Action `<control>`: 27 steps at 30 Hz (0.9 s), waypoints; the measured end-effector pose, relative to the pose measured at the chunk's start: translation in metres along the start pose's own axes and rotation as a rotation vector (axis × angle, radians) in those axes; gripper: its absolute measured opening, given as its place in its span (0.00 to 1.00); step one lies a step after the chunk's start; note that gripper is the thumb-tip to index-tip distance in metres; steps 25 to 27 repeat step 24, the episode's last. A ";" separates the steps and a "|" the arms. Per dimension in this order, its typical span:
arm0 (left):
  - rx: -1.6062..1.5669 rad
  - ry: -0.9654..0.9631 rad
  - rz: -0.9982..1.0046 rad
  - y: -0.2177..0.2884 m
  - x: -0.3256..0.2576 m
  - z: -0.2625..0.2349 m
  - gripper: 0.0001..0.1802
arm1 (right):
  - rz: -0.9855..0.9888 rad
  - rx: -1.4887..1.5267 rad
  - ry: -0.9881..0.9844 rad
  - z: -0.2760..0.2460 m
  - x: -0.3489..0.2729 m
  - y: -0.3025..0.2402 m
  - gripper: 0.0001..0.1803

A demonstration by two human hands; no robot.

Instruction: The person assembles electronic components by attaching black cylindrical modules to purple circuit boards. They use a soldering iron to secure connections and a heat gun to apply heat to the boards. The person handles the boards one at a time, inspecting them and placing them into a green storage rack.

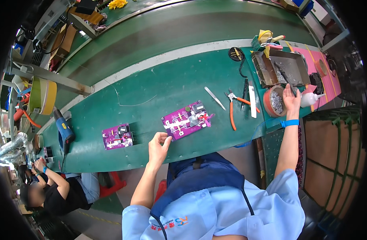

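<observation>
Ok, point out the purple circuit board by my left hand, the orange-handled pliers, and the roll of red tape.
Purple circuit board (187, 119), head view, on its middle.
Orange-handled pliers (232, 114), head view, on the left handle.
Roll of red tape (267, 102), head view, on its left outer wall.

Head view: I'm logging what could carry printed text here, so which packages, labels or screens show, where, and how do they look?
Cardboard boxes: top left beyond the belt, brown, rectangular.
Squeeze bottle: far right by the right hand, white, lying tilted.
Shirt logo: bottom centre on the light blue shirt, small, orange and blue.
No screens visible.
</observation>
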State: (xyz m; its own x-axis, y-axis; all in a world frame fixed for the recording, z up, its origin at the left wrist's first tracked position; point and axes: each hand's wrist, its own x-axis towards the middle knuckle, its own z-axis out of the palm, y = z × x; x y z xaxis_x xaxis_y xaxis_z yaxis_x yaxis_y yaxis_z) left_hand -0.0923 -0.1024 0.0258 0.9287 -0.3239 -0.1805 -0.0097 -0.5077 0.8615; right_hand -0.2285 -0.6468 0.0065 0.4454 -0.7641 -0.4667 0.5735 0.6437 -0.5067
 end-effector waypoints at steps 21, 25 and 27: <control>1.003 -0.162 0.907 0.144 0.016 0.072 0.29 | 0.144 -1.047 -0.786 0.031 -0.204 0.225 0.09; 1.197 -0.193 0.629 0.134 0.024 0.037 0.46 | 0.238 -1.003 -0.789 0.012 -0.191 0.239 0.08; 1.197 -0.193 0.629 0.134 0.024 0.037 0.46 | 0.238 -1.003 -0.789 0.012 -0.191 0.239 0.08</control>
